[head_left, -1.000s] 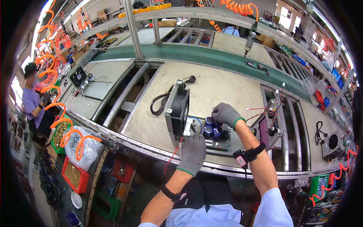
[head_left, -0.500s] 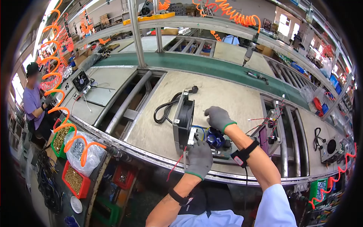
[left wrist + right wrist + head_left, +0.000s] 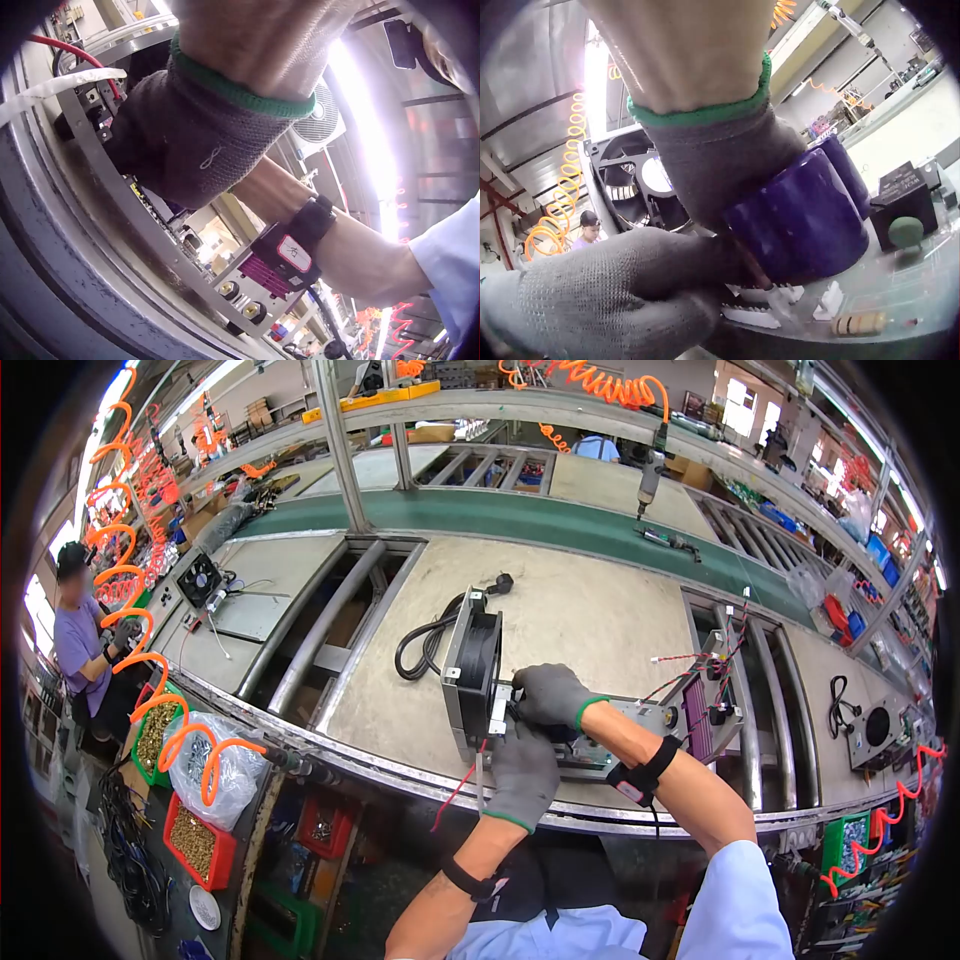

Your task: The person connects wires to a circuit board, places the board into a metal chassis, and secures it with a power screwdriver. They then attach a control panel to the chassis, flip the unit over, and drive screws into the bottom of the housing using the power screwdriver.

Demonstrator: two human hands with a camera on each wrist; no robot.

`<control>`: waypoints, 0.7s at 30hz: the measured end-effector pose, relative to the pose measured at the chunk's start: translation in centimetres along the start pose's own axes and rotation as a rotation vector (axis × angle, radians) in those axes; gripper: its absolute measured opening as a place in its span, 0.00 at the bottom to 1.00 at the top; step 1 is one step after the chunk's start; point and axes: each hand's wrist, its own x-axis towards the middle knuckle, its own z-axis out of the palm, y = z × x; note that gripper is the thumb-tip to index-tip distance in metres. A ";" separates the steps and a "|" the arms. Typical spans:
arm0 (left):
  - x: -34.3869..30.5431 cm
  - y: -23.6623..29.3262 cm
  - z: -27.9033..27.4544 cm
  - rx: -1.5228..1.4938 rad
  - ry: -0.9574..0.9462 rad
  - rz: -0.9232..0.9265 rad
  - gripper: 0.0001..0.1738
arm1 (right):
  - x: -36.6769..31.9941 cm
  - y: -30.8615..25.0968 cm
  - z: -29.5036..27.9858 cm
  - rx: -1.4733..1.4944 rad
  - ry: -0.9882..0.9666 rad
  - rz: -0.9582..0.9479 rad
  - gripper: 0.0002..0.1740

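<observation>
Both hands wear grey gloves with green cuffs and meet beside a metal-framed fan unit (image 3: 470, 670). My left hand (image 3: 524, 772) pinches a thin wire (image 3: 759, 271) at its fingertips. My right hand (image 3: 552, 698) reaches down over the left fingertips, its own fingertips hidden. Against it in the right wrist view stand blue capacitors (image 3: 802, 217) on a circuit board (image 3: 900, 300). Beside the left hand, a red wire (image 3: 79, 54) and a white strip (image 3: 56, 91) come out near the frame. A black fan (image 3: 626, 180) rises behind both hands.
A coiled black power cord (image 3: 425, 645) lies behind the fan unit. To the right stands a chassis with purple heatsink (image 3: 692, 715) and loose wires, near metal rollers (image 3: 760, 710). Screw bins (image 3: 200, 840) sit at the left. Another person (image 3: 80, 630) stands far left.
My right hand has come down and left from above the capacitors to the left fingertips beside the fan. The left hand has stayed near the fan frame.
</observation>
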 end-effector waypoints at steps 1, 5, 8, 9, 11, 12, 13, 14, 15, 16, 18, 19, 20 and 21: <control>-0.1 0.0 0.1 0.000 -0.020 0.004 0.17 | -0.1 -0.1 -0.1 -0.025 -0.030 -0.014 0.16; 0.0 0.2 -0.9 -0.057 -0.021 0.009 0.18 | -0.5 -0.1 -0.1 -0.019 -0.038 -0.018 0.16; 0.3 0.4 -0.9 -0.085 -0.042 -0.012 0.19 | 0.8 0.9 1.1 0.002 0.027 -0.009 0.15; 0.2 0.4 -0.8 -0.089 -0.069 -0.030 0.19 | 1.4 0.8 1.2 0.001 0.046 -0.015 0.15; 0.1 0.3 -0.1 -0.073 0.036 -0.008 0.20 | 2.7 0.8 1.0 -0.014 -0.016 0.023 0.14; 0.0 0.3 0.1 -0.065 0.088 0.004 0.20 | 3.0 0.8 1.0 -0.021 -0.025 0.017 0.14; 0.0 0.4 -0.3 -0.051 0.043 0.003 0.21 | 3.2 0.7 0.9 -0.031 -0.035 0.010 0.14; 0.1 0.5 -0.7 -0.040 -0.001 0.000 0.23 | 3.2 0.6 0.9 -0.001 -0.029 0.028 0.14; 0.2 0.6 -1.0 -0.030 -0.044 -0.004 0.25 | 3.1 0.6 0.9 0.000 -0.027 0.026 0.14; 0.2 0.6 -0.9 -0.030 -0.057 -0.008 0.24 | 2.9 0.6 0.9 0.000 -0.026 0.022 0.15; 0.2 0.6 -0.9 -0.026 -0.079 -0.022 0.22 | 2.4 0.4 1.0 0.001 0.023 0.039 0.16; 0.2 0.4 -0.9 -0.034 -0.073 -0.001 0.21 | 1.9 0.1 1.3 0.004 0.068 0.057 0.17; 0.1 0.4 -0.8 -0.040 -0.068 0.015 0.20 | 1.4 -0.3 1.6 0.007 0.110 0.072 0.18; -0.1 0.3 -0.4 -0.071 0.024 0.036 0.12 | 0.8 -0.7 1.7 -0.037 0.076 0.022 0.21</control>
